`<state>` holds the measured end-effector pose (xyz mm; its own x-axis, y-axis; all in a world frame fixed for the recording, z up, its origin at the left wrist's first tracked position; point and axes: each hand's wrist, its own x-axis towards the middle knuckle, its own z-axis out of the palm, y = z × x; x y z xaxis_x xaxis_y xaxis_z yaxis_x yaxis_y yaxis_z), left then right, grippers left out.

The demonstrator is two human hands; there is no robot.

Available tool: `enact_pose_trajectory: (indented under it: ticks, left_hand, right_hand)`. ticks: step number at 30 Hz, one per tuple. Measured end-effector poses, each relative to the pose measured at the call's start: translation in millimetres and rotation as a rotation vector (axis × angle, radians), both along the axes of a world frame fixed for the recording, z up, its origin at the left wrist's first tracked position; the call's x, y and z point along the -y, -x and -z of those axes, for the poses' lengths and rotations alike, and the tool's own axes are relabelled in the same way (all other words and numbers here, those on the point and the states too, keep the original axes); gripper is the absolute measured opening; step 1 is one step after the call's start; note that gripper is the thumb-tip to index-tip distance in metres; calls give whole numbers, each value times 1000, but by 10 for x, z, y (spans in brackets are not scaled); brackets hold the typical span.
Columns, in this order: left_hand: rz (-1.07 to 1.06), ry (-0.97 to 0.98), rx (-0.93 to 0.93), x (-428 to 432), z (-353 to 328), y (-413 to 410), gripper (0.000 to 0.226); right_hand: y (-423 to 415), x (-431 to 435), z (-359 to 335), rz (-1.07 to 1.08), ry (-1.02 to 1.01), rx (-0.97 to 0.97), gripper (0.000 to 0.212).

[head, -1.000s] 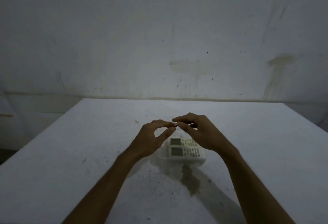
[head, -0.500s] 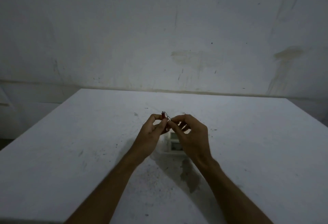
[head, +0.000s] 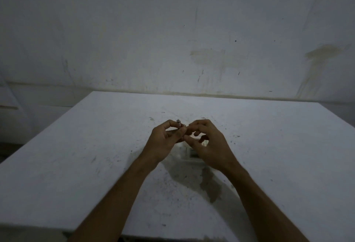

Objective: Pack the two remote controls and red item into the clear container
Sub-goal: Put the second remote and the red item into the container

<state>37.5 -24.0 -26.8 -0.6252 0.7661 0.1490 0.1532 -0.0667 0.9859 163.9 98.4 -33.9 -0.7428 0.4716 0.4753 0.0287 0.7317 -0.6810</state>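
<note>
Two hands hover over one white table [head: 80,165]: the left hand [head: 163,142] pinches one small red item [head: 178,123], the right hand [head: 209,145] curls loosely, fingers apart, hiding most of one remote [head: 193,153].

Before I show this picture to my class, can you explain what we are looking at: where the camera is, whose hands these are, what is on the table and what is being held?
There is no machine here. A person wears a camera on the head, so you look forward and down along both bare arms. The left hand pinches a small item with a silvery tip between its fingertips, raised above the table. The picture is too dim to show its colour. The right hand is close beside it, fingers curled, and I cannot tell whether it touches the item. Under the hands, on the pale, scuffed table, lies a remote control with a little screen, mostly hidden. Any clear container around it cannot be made out. Behind is a stained wall.
</note>
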Motion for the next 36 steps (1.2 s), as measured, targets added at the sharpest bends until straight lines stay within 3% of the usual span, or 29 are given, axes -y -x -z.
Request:
enact_pose_trajectory:
  ticks: [3,6,11,14,17,23,30,33,36]
  left_hand:
    - [-167,73,-234,6,37,20,11]
    - [-177,172,-271,18,55,36,26]
    - [-316,494,-588,-106,46,11,40]
    - [-356,856,-799,-211,-133,-107,44]
    - [-338,1031,-781,-311,-298,-250,30]
    - [-324,1115,-782,-511,-289,-291,37]
    - [-49,1027,-478,-406,-275,-33,29]
    - [24,1014,-471,-334,-314,6,37]
    - [-40,968,-482,-301,-244,11,35]
  right_hand:
    - [-42,-113,0,118,-60,61,16]
    - [-129,-268,15,200,-78,98,14]
    - [-180,-430,138,370,-175,330,21]
    - [-187,-415,159,381,-179,339,20]
    - [-185,-390,147,387,-173,327,19]
    - [-181,-377,140,382,-161,345,20]
    - [-184,-386,144,377,-144,341,20]
    - [-187,-393,143,372,-140,346,22]
    - [-190,-387,135,372,-140,345,22]
